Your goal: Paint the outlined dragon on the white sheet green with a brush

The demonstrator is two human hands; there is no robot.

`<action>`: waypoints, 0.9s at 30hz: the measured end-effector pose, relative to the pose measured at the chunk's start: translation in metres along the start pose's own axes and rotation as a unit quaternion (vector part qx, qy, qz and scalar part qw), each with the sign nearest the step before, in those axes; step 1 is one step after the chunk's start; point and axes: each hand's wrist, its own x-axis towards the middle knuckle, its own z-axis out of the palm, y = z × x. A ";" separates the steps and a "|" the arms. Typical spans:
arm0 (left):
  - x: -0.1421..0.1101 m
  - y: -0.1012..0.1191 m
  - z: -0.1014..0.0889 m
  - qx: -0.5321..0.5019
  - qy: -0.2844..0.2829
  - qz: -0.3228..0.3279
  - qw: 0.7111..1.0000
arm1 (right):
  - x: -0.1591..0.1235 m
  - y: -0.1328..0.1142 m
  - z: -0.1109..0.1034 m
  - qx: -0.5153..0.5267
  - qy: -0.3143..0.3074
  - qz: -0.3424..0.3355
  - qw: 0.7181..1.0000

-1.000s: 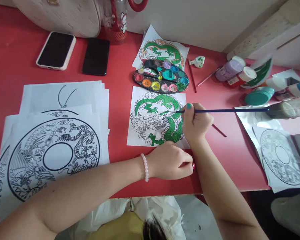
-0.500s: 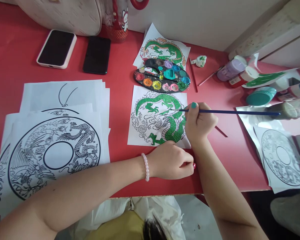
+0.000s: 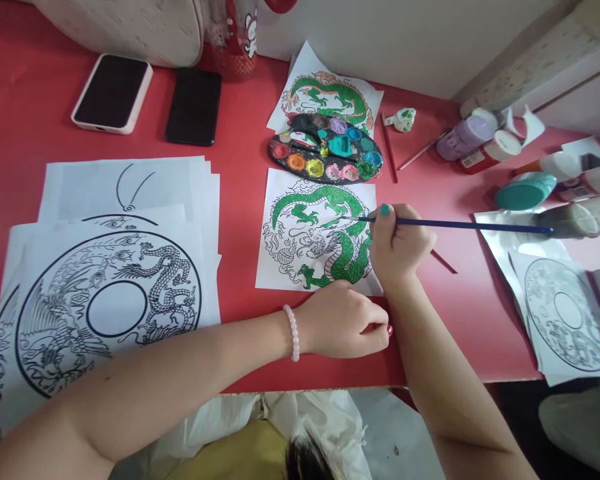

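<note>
My right hand (image 3: 399, 245) is closed around a long blue paintbrush (image 3: 470, 226), its tip resting on the small dragon drawing (image 3: 310, 233), which is partly painted green. My left hand (image 3: 344, 320) lies curled on the red table (image 3: 240, 200) just below that sheet's lower edge, fingers folded with nothing visible in them; a pink bead bracelet sits on its wrist. A dark oval palette (image 3: 325, 149) with several wet colours lies right above the drawing.
A stack of large black-and-white dragon prints (image 3: 110, 293) fills the left. Two phones (image 3: 111, 91) (image 3: 193, 105) lie at the back left. Paint bottles (image 3: 467, 137), a teal lid (image 3: 525, 191), spare brushes (image 3: 387, 157) and another print (image 3: 565, 320) crowd the right. A finished dragon sheet (image 3: 330, 93) lies behind the palette.
The right hand shifted the brush slightly rightward; the tip stays on the dragon. A green-painted sheet at the far right has dropped out of sight. The left hand stays put.
</note>
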 end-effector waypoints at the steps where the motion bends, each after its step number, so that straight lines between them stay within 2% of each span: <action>1: 0.000 0.000 0.000 -0.001 0.000 0.000 1.000 | 0.000 0.000 0.000 0.000 -0.002 0.000 1.000; 18: 0.000 -0.002 0.002 -0.012 0.008 0.005 1.000 | 0.000 0.000 -0.001 0.005 -0.014 -0.016 1.000; 27: 0.000 -0.001 0.000 -0.013 0.005 0.001 1.000 | -0.002 -0.001 -0.001 0.024 -0.003 -0.057 0.998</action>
